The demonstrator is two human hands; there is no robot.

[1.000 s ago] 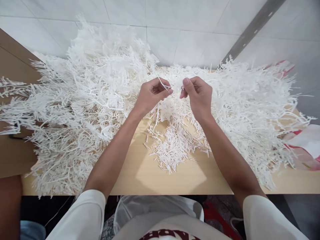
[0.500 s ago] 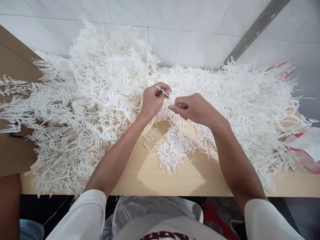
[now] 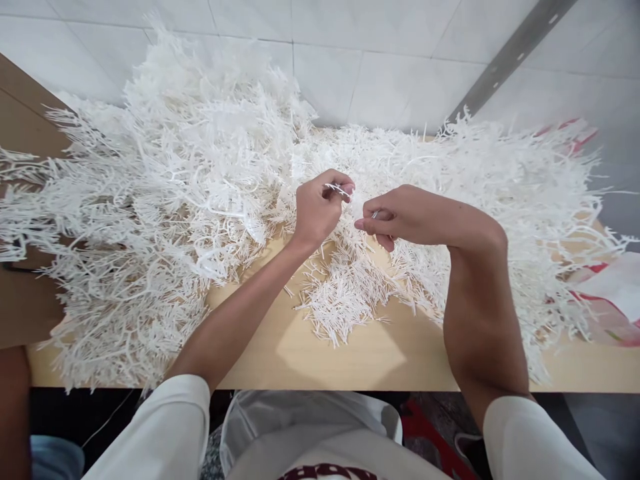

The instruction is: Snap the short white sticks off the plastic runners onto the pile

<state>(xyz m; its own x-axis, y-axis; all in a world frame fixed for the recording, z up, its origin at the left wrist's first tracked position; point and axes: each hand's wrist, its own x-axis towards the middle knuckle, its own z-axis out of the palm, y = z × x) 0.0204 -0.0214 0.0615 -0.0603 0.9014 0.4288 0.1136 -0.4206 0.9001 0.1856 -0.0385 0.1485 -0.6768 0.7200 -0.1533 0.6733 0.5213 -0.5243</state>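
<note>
Between the pinched fingers of my left hand (image 3: 323, 207) is a small white plastic sprig (image 3: 338, 190) with short side twigs. Close by on the right, my right hand (image 3: 400, 215) is closed with thumb and forefinger together; thin pale stem pieces (image 3: 376, 214) show inside its curled fingers, partly hidden. The two hands are slightly apart, above a loose heap of short white twig pieces (image 3: 345, 297) on the wooden table (image 3: 345, 370).
A tall mass of white branching plastic sprigs (image 3: 200, 153) covers the left side, and another pile (image 3: 500, 193) spreads across the right. A red and white plastic bag (image 3: 610, 293) lies at the right. Behind stands a tiled wall (image 3: 380, 80). Another person's arm (image 3: 14, 407) shows at lower left.
Both hands have shifted a little to the right. My right elbow has swung outward, and the right wrist is more bent. Each hand stays closed on its pieces.
</note>
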